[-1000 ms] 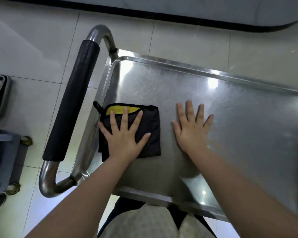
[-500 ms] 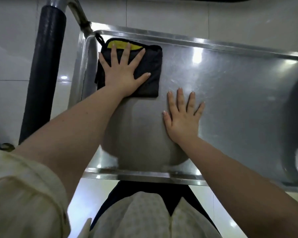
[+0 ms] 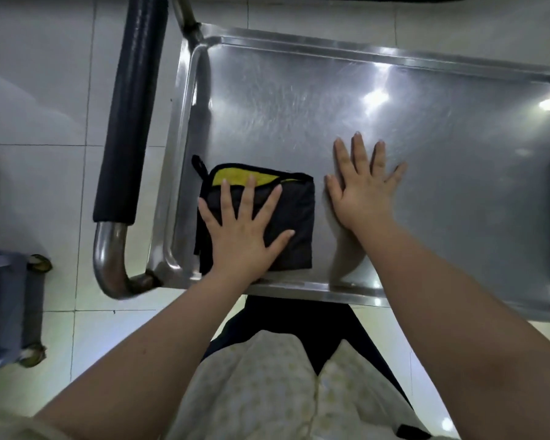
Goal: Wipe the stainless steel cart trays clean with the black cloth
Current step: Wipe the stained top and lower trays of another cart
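The folded black cloth [image 3: 296, 217], with a yellow inner layer showing at its far edge, lies in the near left corner of the stainless steel cart tray [image 3: 346, 90]. My left hand [image 3: 242, 230] presses flat on the cloth with fingers spread. Just right of the cloth, my right hand [image 3: 362, 188] rests flat on the bare tray surface, fingers straight and spread. The steel shows fine scratches and bright light reflections.
The cart's handle [image 3: 131, 115], a steel tube with a black foam grip, runs along the tray's left side. A dark wheeled bin [image 3: 7, 309] stands on the pale tiled floor at the left. The tray's near rim [image 3: 315, 289] is close to my body.
My left hand has dragged the cloth from the tray's far left corner back toward the near edge. The right hand stays flat on the steel.
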